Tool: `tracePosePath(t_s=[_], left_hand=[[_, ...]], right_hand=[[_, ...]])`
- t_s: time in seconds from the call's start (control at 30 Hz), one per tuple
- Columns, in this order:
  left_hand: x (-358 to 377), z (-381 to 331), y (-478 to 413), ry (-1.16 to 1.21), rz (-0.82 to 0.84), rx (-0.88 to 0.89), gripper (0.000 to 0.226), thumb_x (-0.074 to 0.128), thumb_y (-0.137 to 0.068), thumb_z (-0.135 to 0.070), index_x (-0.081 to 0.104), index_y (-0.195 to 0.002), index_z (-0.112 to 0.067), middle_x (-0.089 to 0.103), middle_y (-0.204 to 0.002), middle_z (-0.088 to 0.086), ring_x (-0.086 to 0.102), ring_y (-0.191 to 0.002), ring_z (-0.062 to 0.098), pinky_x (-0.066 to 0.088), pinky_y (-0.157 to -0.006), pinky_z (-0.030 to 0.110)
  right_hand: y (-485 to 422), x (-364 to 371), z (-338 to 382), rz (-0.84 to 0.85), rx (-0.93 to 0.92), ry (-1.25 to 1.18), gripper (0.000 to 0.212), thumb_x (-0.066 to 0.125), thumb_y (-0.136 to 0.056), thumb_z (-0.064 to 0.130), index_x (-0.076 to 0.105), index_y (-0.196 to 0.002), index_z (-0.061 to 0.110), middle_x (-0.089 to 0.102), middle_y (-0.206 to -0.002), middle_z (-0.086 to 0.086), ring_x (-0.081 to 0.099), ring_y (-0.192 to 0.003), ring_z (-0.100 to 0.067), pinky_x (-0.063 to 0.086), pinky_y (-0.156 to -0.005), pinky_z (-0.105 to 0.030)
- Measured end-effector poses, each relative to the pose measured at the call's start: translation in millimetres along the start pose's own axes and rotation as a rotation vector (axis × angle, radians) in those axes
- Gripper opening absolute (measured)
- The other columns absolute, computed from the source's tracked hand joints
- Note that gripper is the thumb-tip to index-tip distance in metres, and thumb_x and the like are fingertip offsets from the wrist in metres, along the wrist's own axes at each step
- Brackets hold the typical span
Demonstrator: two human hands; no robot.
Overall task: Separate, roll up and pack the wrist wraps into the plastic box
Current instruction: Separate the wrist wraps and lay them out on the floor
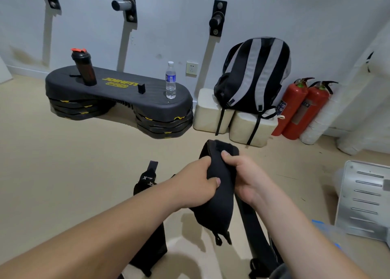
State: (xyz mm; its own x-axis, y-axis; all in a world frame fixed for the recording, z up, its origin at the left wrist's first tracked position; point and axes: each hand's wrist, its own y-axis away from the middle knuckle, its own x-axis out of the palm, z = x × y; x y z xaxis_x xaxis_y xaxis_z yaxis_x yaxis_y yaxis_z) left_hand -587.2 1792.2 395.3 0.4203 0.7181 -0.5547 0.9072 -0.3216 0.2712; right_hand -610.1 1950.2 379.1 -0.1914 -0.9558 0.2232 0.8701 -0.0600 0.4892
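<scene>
Hands left [198,185], right [245,179] raised together, both gripping black wrist wrap [219,194]

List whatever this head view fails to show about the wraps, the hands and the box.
- Held wrist wrap: its middle is covered by the left hand and right hand.
- Left hand's fingers: curled behind the wrap, out of sight.
- Wrap on the floor: crossed by the left forearm; its print is too small to read.
- Long strap: cut by the bottom edge.
- Plastic box: blurred at the lower right, contents unclear.
</scene>
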Motion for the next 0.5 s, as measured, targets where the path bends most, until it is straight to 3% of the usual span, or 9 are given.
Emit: tracePosePath(t_s=[0.17, 0.3, 0.37, 0.5], left_hand=[[9.1, 11.0, 2.9, 0.028, 0.089, -0.059, 0.030, 0.064, -0.098, -0.034, 0.061, -0.126, -0.025, 0.072, -0.114, -0.005, 0.069, -0.108, 0.018, 0.056, -0.101, 0.043], [5.5, 22.2, -1.1, 0.120, 0.147, -0.112, 0.019, 0.071, -0.095, -0.035, 0.068, -0.111, -0.025, 0.075, -0.104, -0.007, 0.073, -0.097, 0.015, 0.061, -0.089, 0.034], [1.1, 26.4, -0.7, 0.131, 0.187, -0.111, 0.013, 0.072, -0.095, -0.032, 0.068, -0.105, -0.025, 0.076, -0.099, -0.006, 0.074, -0.093, 0.015, 0.060, -0.080, 0.029], [-0.3, 40.6, -9.7, 0.126, 0.144, -0.114, 0.015, 0.070, -0.094, -0.030, 0.066, -0.108, -0.025, 0.075, -0.103, -0.005, 0.074, -0.098, 0.016, 0.061, -0.087, 0.032]], right_hand=[[11.1, 3.9, -20.7, -0.186, -0.055, -0.132, 0.020, 0.062, -0.103, 0.005, 0.069, -0.119, 0.015, 0.077, -0.107, -0.016, 0.075, -0.092, -0.034, 0.063, -0.067, -0.043], [-9.0, -1.0, -18.3, -0.273, 0.065, -0.193, 0.030, 0.070, -0.097, 0.014, 0.070, -0.127, 0.011, 0.079, -0.113, -0.017, 0.076, -0.103, -0.037, 0.064, -0.069, -0.045], [-22.5, -1.5, -11.1, -0.289, 0.112, -0.197, 0.028, 0.070, -0.097, 0.014, 0.071, -0.125, 0.009, 0.079, -0.112, -0.015, 0.075, -0.103, -0.035, 0.061, -0.075, -0.044], [-67.8, 7.1, -5.0, -0.242, 0.136, -0.136, 0.027, 0.067, -0.098, 0.011, 0.071, -0.124, 0.010, 0.077, -0.112, -0.014, 0.073, -0.098, -0.033, 0.057, -0.073, -0.043]])
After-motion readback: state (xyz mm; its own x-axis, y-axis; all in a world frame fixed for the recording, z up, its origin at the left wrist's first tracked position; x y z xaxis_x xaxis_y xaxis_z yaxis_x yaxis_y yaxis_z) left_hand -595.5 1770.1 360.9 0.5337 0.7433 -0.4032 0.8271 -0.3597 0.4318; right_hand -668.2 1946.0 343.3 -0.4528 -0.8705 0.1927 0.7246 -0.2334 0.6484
